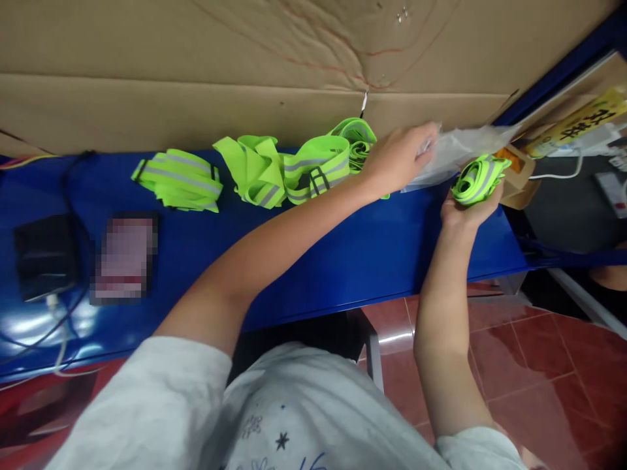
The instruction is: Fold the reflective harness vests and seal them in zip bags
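Observation:
My left hand [402, 156] is closed on the edge of a clear plastic bag [455, 153], which stretches to the right above the blue table [343, 254]. In my right hand [473, 212] rests a rolled yellow-green reflective strap [479, 179], its coil facing up. Behind and left of my left forearm lie more straps of the same kind: a folded bundle [181, 179] at the left, a loose heap [257, 170], a looped one with a black buckle [318, 163] and a coiled one [360, 143] at the back.
A blurred-out flat item [125, 258] and a black box [45, 254] with cables lie on the left. Brown cardboard [196, 78] stands along the back. At the right are an open small carton [520, 179], a yellow package [578, 124] and a white cable [558, 175].

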The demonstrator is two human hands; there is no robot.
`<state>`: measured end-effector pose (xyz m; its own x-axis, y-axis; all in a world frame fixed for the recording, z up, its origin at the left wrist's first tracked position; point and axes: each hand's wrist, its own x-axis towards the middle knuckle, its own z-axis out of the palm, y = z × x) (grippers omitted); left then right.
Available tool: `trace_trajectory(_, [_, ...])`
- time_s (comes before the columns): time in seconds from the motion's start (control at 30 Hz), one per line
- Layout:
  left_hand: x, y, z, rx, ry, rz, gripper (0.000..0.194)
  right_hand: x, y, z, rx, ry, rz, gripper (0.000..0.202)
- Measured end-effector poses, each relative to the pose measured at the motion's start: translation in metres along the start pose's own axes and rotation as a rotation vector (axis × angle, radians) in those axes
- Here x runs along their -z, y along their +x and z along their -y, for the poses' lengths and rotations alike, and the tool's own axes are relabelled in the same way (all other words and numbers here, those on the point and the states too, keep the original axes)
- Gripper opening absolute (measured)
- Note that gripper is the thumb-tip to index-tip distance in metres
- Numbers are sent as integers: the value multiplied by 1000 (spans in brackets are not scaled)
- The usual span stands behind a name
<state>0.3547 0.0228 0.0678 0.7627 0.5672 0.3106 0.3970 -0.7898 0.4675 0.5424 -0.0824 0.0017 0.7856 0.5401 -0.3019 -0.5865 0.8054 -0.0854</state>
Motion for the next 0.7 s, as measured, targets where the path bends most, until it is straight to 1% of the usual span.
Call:
trace_trajectory(0.03, [19,-23,2,-39,-10,-55,25,-2,-3,-2,1,-43,28,28])
trace_trajectory(0.1, [59,-85,10,-167,19,-260,26,-7,-11,-5,-4,-109,70,28])
trace_trajectory(0.13, [76,-121,16,-185,74,-367,25,-10,-16,-6,-13,-146,86,26])
trace_trajectory(0.17, [91,-158,22,-161,155,-432,24,-14,-23,-6,-18,-193,107,30])
trace_trajectory(0.2, [102,-195,28,-104,225,-458,32,-18,-30,-8,-34,-257,131,41])
trace_trajectory(0.23, [109,-231,34,-10,274,-465,43,-22,-38,-11,-28,-336,177,54])
trace_trajectory(0.27, [111,-263,38,70,297,-504,50,-24,-47,-16,-26,-402,233,57])
trace_trajectory(0.3, [110,-290,40,197,277,-491,54,-25,-56,-23,-25,-454,299,59])
trace_trajectory(0.33, [105,-313,39,348,241,-488,56,-23,-68,-33,-16,-506,364,56])
trace_trajectory(0.37, [99,-331,37,487,201,-514,58,-20,-81,-45,-20,-562,414,52])
trace_trajectory(0.4, [90,-343,33,595,170,-547,61,-13,-97,-59,-16,-640,449,48])
trace_trajectory(0.43, [82,-351,27,671,126,-552,69,-5,-113,-72,-9,-740,466,39])
trace_trajectory(0.47, [75,-355,21,688,36,-507,84,5,-131,-85,-5,-850,463,27])
trace_trajectory(0.5, [71,-356,16,644,-79,-424,101,15,-150,-95,8,-950,450,20])
trace_trajectory(0.53, [69,-355,11,562,-175,-315,109,26,-167,-104,6,-1036,431,24])
trace_trajectory(0.57, [71,-352,8,438,-206,-208,108,36,-183,-109,-17,-1115,411,31])
trace_trajectory(0.6, [75,-349,8,305,-180,-89,98,45,-197,-112,-53,-1182,403,37])
trace_trajectory(0.67, [88,-341,17,72,-21,90,74,58,-217,-110,-88,-1281,393,43])
trace_trajectory(0.7, [95,-336,26,10,61,163,72,63,-223,-107,-85,-1310,386,44])
